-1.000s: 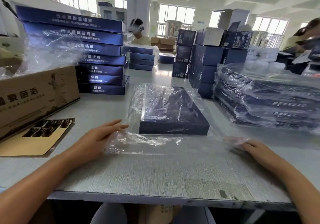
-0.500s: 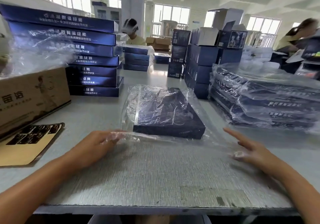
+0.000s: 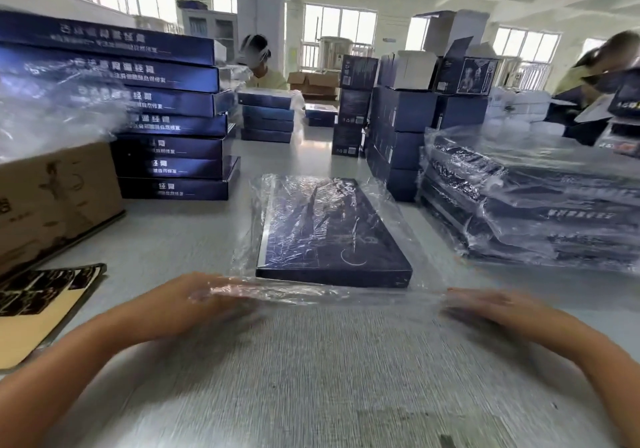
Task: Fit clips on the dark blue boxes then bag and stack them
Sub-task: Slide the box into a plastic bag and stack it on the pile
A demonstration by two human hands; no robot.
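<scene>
Left hand [image 3: 204,300]: palm down on the near flap of the clear bag [image 3: 311,293], fingers roughly straight and under or against the film; motion blur, so no pinch can be confirmed. Right hand [image 3: 485,305]: flat and extended at the flap's right end, fingers straight, touching the plastic; also blurred.

Dark blue box [image 3: 329,233]: lies flat inside the bag at table centre, near short edge just beyond both hands.

Table [image 3: 311,378]: bare grey surface between box and near edge. Left side bounded by a cardboard carton [image 3: 52,198] and a tan card sheet [image 3: 38,316]; unbagged box stack [image 3: 166,118] behind. Right: bagged stack [image 3: 530,205], near the box but not touching.
</scene>
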